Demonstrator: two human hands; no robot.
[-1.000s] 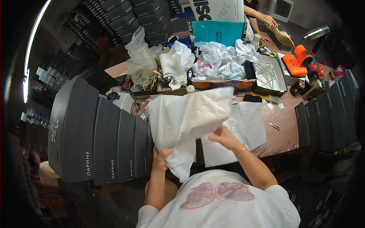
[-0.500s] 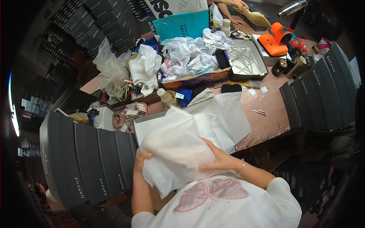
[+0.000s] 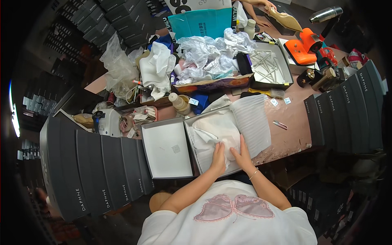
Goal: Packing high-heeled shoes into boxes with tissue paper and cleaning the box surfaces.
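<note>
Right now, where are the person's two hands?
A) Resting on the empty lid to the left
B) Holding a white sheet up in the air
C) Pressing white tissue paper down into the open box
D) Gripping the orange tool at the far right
C: both the left hand and right hand lie flat, side by side, on the white tissue paper inside the open box, beside the empty lid.

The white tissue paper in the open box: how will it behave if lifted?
The white tissue paper is creased and crumpled, so probably floppy and very light. It looks thin, so it may tear. Both hands, left hand and right hand, press it flat.
</note>
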